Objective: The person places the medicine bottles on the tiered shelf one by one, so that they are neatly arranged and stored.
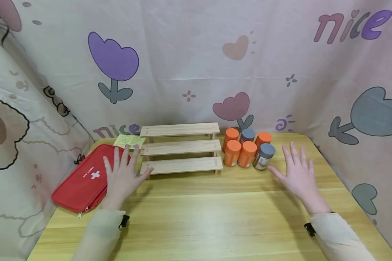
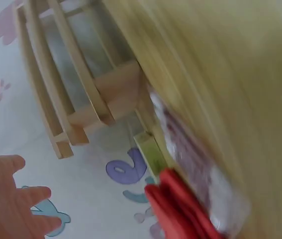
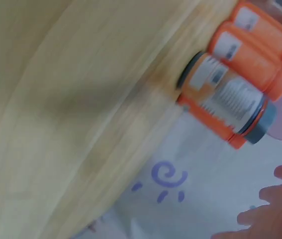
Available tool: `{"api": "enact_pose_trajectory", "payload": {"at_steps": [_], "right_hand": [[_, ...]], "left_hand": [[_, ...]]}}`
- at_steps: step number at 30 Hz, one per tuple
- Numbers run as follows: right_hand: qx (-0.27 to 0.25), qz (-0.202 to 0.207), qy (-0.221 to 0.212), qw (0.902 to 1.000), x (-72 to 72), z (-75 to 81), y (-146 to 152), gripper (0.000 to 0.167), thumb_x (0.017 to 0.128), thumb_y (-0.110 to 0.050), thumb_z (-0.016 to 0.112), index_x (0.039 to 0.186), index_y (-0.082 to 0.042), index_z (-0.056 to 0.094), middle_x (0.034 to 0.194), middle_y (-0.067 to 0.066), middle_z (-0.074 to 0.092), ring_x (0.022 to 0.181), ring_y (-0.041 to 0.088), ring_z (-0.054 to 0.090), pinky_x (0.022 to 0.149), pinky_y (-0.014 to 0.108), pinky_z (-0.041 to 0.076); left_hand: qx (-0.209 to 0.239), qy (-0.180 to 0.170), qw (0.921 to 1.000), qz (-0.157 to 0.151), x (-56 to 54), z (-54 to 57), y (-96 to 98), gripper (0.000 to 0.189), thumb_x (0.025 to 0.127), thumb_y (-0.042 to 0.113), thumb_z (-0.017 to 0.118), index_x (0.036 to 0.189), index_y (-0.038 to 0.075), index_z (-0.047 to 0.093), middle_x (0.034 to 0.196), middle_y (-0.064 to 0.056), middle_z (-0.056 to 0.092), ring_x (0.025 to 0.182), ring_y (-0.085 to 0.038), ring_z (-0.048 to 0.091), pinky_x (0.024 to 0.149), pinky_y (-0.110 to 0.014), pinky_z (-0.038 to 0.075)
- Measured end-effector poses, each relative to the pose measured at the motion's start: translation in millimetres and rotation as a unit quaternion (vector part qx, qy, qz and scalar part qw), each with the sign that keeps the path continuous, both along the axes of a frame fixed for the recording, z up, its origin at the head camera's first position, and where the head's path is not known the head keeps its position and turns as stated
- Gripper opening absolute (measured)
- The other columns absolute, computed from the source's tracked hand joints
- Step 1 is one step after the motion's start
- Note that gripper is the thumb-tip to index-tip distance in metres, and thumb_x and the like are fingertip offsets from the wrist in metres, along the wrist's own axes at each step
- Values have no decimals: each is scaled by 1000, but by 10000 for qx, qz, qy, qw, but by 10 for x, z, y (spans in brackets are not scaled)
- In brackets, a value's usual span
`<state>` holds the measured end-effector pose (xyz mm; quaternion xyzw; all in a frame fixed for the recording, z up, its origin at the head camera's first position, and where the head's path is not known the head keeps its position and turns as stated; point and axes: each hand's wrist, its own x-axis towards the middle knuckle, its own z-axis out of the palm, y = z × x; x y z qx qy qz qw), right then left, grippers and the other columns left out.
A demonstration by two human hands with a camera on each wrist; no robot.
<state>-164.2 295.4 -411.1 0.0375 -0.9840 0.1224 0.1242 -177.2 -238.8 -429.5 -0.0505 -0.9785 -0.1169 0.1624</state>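
My left hand (image 1: 122, 181), fingers spread, is over the table between the red first aid pouch (image 1: 85, 177) and the left end of a three-tier wooden rack (image 1: 183, 148). It holds nothing. On the right, my right hand (image 1: 298, 177) is also spread and holds nothing. It is beside a group of several pill bottles (image 1: 247, 154), some all orange, two with grey-blue lids. Nearest to its thumb stands a grey-lidded bottle (image 1: 264, 156), whose printed label (image 3: 235, 102) shows in the right wrist view.
A yellow-green printed packet (image 1: 129, 140) lies behind the pouch, left of the rack. In the left wrist view a clear plastic-wrapped item (image 2: 195, 159) lies beside the pouch. Patterned cloth (image 1: 183, 54) hangs behind and beside the wooden table (image 1: 209, 217).
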Motion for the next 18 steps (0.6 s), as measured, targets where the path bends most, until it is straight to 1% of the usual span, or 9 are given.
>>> {"api": "enact_pose_trajectory", "payload": {"at_steps": [2, 4, 6, 7, 10, 11, 13, 15, 18], "right_hand": [[-497, 56, 141, 9986, 6, 20, -65, 90, 91, -54, 56, 154, -10, 10, 159, 12, -3, 142, 41, -7, 104, 70, 2], [-1044, 147, 340, 9938, 1, 40, -142, 87, 90, -48, 61, 153, -5, 17, 158, 16, 8, 141, 43, 5, 106, 68, 10], [-1523, 277, 534, 9865, -14, 61, -233, 82, 90, -42, 64, 150, -2, 24, 155, 20, 18, 139, 44, 15, 106, 66, 16], [-1713, 356, 624, 9826, -27, 66, -278, 80, 90, -39, 65, 149, -1, 26, 153, 22, 23, 137, 45, 19, 106, 65, 19], [-2147, 583, 828, 9714, -68, 75, -414, 74, 90, -33, 67, 145, 1, 32, 147, 24, 30, 130, 44, 30, 102, 60, 31], [-2264, 671, 881, 9677, -85, 74, -460, 72, 90, -31, 68, 144, 2, 34, 145, 25, 33, 127, 44, 34, 99, 59, 35], [-2483, 873, 942, 9601, -132, 71, -547, 68, 89, -26, 70, 141, 3, 37, 141, 26, 37, 120, 42, 41, 94, 55, 42], [-2708, 1073, 908, 9523, -183, 67, -631, 65, 88, -21, 71, 139, 4, 39, 137, 25, 40, 115, 40, 47, 93, 52, 45], [-3001, 1238, 666, 9435, -257, 73, -753, 61, 88, -19, 71, 137, 2, 41, 132, 22, 42, 111, 39, 53, 92, 50, 47]], "left_hand": [[575, 39, 9983, -100, 12, -4, 33, 90, 87, 65, 51, 155, 22, 11, 157, -18, 13, 143, -40, -1, 107, -56, -18], [1300, 148, 9911, -244, 18, -11, 70, 87, 89, 58, 55, 155, 20, 12, 156, -18, 17, 142, -40, 5, 110, -56, -11], [2027, 264, 9782, -355, 18, -28, 109, 83, 91, 49, 59, 155, 19, 16, 155, -18, 21, 141, -40, 12, 112, -57, -2], [2343, 239, 9713, -338, 21, -39, 131, 81, 91, 47, 60, 155, 21, 17, 155, -17, 21, 141, -40, 14, 112, -59, 4], [3154, 128, 9488, -135, 29, -96, 202, 76, 91, 43, 62, 153, 24, 23, 154, -15, 25, 139, -39, 21, 107, -62, 22], [3400, 65, 9404, -37, 32, -120, 227, 74, 91, 42, 62, 153, 24, 25, 153, -15, 26, 138, -38, 23, 105, -62, 26], [3948, -19, 9187, 121, 37, -166, 281, 71, 92, 39, 63, 152, 20, 29, 152, -14, 29, 138, -35, 26, 103, -61, 31], [4494, 72, 8931, 179, 33, -219, 328, 67, 92, 33, 64, 149, 13, 35, 150, -12, 34, 137, -31, 29, 107, -54, 31], [5201, 251, 8534, 242, 26, -282, 393, 61, 92, 23, 66, 144, 5, 41, 146, -12, 40, 136, -26, 33, 111, -43, 28]]}}
